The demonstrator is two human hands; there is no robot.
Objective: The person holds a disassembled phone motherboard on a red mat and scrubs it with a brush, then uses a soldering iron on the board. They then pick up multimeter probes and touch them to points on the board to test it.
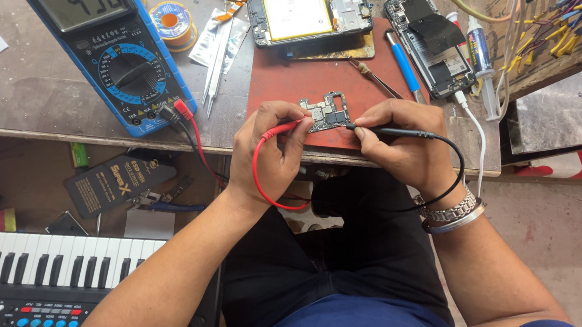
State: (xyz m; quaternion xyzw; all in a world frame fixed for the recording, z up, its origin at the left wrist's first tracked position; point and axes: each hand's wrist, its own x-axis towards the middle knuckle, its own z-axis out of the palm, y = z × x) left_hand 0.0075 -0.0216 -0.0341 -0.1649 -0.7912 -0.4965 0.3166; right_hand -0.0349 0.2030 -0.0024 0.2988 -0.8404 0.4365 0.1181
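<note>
Your left hand (268, 151) pinches the red multimeter probe (287, 128), your right hand (404, 143) the black probe (397, 133). Both tips meet the small grey phone circuit board (326, 111) lying between your fingers on the reddish-brown mat (286, 76), apparently touching. The table edge runs just below.

Blue multimeter (106, 57) shows its grey rectangular screen (86, 7) top left, while a black card with orange lettering (118, 181) lies below the surface edge.
</note>
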